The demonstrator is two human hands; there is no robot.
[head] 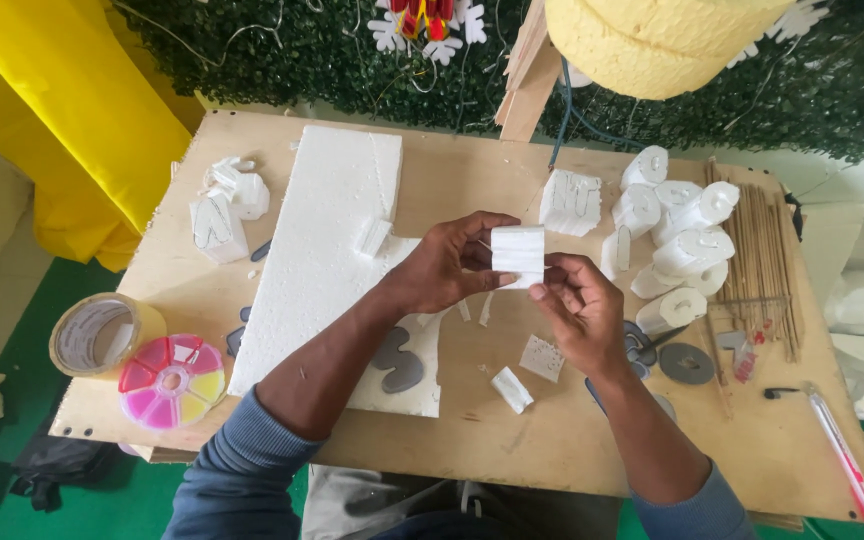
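Foam block (pixel 518 251) pinched between left hand (pixel 447 265) fingers (pixel 482 225), right hand (pixel 580 310) fingers touching underneath.

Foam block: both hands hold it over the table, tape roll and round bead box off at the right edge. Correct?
Not quite. Both hands, left hand and right hand, do hold the foam block over the table, but the tape roll and round bead box sit at the left edge, as the head view shows.

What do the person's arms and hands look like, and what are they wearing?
Both hands are bare: no gloves, rings or watch show on the left hand or the right hand. The forearms are uncovered too. Each arm wears a grey-blue knit sleeve, pushed up toward the elbow: the left sleeve and the right sleeve.
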